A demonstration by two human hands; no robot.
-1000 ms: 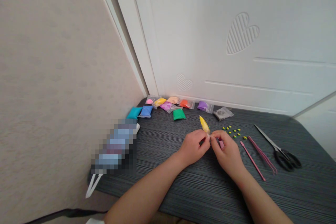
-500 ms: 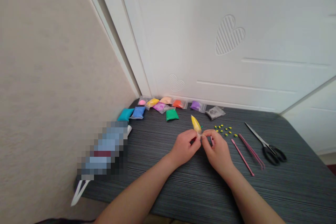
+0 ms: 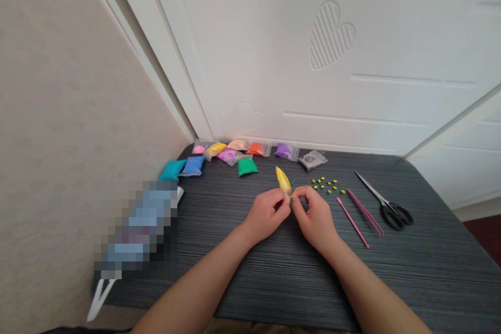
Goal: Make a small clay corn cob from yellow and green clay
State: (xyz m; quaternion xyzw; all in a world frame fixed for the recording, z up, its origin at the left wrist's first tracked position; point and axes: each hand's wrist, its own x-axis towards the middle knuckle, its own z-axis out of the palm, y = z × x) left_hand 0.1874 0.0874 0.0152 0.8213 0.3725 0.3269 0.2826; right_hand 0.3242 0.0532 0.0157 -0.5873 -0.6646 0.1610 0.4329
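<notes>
My left hand (image 3: 268, 215) and my right hand (image 3: 315, 214) meet over the middle of the table, both with fingers pinched. Between them they grip the gathered end of a small clear bag of yellow clay (image 3: 283, 179), whose pointed tip faces away from me. A tiny green bit (image 3: 293, 182) lies just beyond my fingers. To the right of it several small yellow-and-green pieces (image 3: 329, 183) are scattered. Nearer my right forearm rests a thin pink modelling tool (image 3: 353, 223), and beside that lie pink tweezers (image 3: 366, 212).
Black-handled scissors (image 3: 396, 216) lie at the right on the dark table (image 3: 426, 276). Along the back are several clay packets, among them a green packet (image 3: 248, 166), a purple packet (image 3: 284, 151) and a grey packet (image 3: 312, 159). A blurred-out object (image 3: 136, 235) lies at the left.
The view has turned slightly, so everything sits a little further left and higher in the picture. Both hands keep their pinch on the bag at nearly the same spot.
</notes>
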